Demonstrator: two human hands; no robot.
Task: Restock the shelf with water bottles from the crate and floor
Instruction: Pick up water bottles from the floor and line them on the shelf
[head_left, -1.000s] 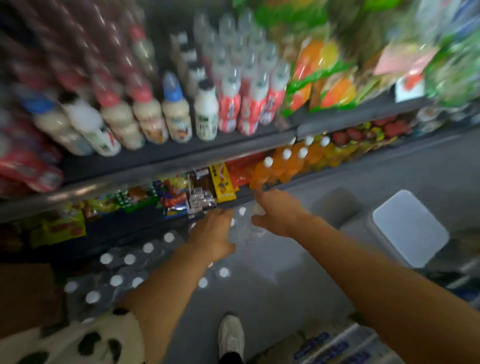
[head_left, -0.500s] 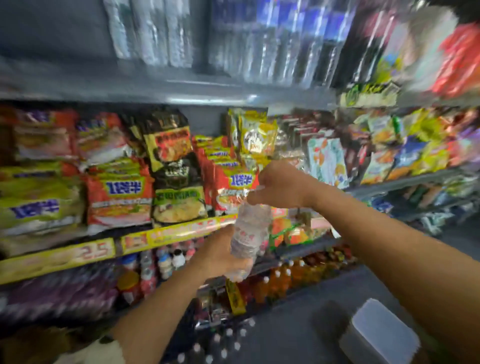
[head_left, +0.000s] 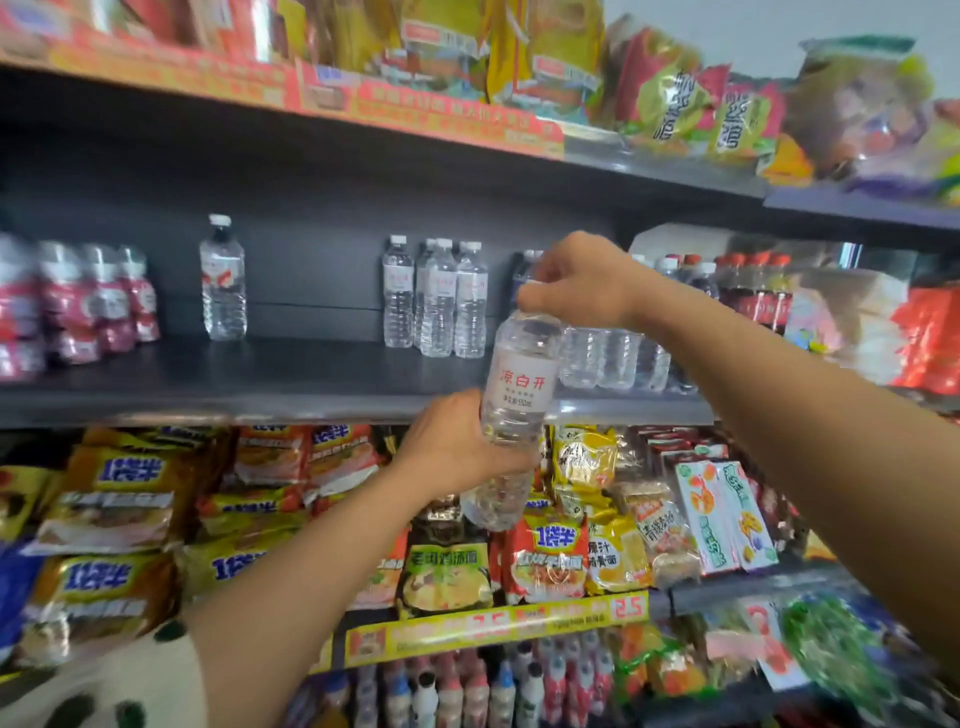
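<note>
**Bottle raised to the water shelf**

Half a second ago we held the bottle down in front of the noodle packets; now we have lifted it so its top half stands level with the dark shelf board. Our left hand (head_left: 457, 441) wraps its fingers around the lower body of the water bottle (head_left: 514, 405) and carries the weight, while our right hand (head_left: 582, 283) pinches the neck and cap from above, likely to steer it. The bottle leans slightly, its base towards us and a little left, its red-lettered label facing us, which suits a forward slide onto the board.

Just beyond our left hand runs the front edge of the shelf (head_left: 260, 384), with a wide bare stretch of board to the left of both hands. Behind and a little left of our right hand stands a small cluster of shelved bottles (head_left: 436, 301), and directly behind that hand more bottles (head_left: 608, 358) crowd together, partly hidden by our wrist. Far to the left of our hands a lone bottle (head_left: 222, 280) stands by the back wall, and past it sit pink-labelled drinks (head_left: 98, 301).

Below our left hand lie the noodle packets (head_left: 119, 514). We judge the next step is to set this bottle down upright, beside the cluster. The crate and floor stock are out of view.
</note>
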